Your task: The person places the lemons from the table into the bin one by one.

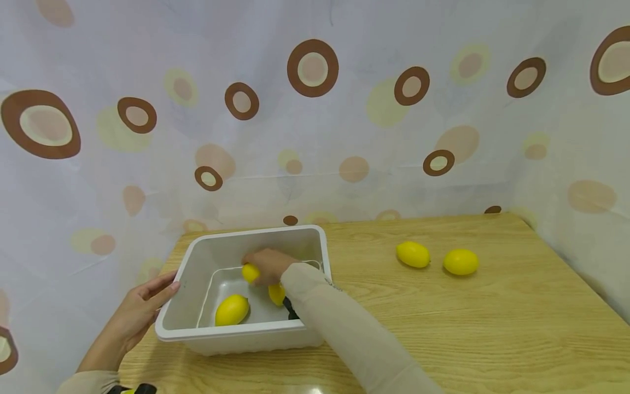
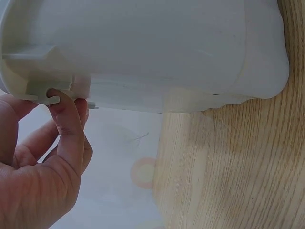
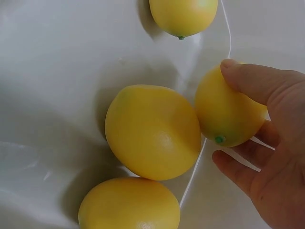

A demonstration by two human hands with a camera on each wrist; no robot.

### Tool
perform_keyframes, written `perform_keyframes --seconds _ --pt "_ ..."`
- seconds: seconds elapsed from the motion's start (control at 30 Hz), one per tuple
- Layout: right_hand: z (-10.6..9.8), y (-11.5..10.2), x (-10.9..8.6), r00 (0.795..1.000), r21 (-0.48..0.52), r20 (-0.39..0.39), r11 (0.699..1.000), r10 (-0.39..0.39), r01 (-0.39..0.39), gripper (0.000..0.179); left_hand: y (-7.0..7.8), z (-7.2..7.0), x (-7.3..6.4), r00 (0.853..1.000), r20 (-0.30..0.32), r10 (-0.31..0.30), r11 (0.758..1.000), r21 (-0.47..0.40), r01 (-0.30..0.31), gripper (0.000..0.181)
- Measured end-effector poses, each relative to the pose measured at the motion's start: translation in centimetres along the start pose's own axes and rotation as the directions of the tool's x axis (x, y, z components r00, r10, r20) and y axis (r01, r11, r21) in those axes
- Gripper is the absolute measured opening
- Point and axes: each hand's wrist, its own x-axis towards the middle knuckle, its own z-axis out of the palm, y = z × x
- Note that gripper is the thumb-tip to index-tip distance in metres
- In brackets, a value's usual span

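Note:
A white plastic bin (image 1: 256,343) stands on the left part of the table, several lemons lying inside it. My left hand (image 1: 135,314) holds the bin by its left rim; in the left wrist view its fingers (image 2: 69,126) curl up under the rim's edge. Reaching down into the bin, my right hand (image 1: 270,265) grips a lemon (image 3: 228,109) between thumb and fingers. That lemon overlaps a larger-looking lemon (image 3: 152,133) in the right wrist view, with another lemon (image 3: 128,205) below. One lemon (image 1: 232,310) lies near the bin's front left.
On the table (image 1: 443,328) right of the bin lie two more lemons, one on the left (image 1: 413,254) and one on the right (image 1: 461,262). A patterned curtain (image 1: 315,142) hangs behind the table and along its sides. My right forearm crosses the bin's front right corner.

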Motion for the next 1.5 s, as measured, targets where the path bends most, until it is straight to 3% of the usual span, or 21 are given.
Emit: perform_keyframes --seconds 0.2,0.7,1.2,1.33,1.5 --pt "0.3 0.2 0.3 1.000 -0.005 0.005 1.000 -0.009 0.009 0.052 0.0 0.0 -0.1 1.000 0.013 -0.006 1.000 -0.021 0.007 0.066" --pt "0.4 0.2 0.3 0.998 0.060 0.035 0.997 0.050 -0.052 0.051 -0.3 -0.1 0.0 1.000 0.020 0.001 0.999 -0.048 0.000 0.065" --pt "-0.3 -0.2 -0.3 0.999 0.079 0.036 0.997 0.024 -0.027 0.049 -0.1 -0.2 0.0 1.000 0.025 -0.004 0.999 -0.040 0.005 0.065" --pt "-0.5 -0.4 -0.4 0.999 0.095 0.045 0.995 -0.006 0.002 0.053 0.0 -0.1 0.1 1.000 0.021 -0.016 0.999 -0.048 0.017 0.065" --pt "-0.8 -0.9 -0.6 0.994 0.087 0.042 0.992 -0.098 0.094 0.056 0.1 0.0 0.0 1.000 0.014 -0.017 0.998 -0.055 0.018 0.065"
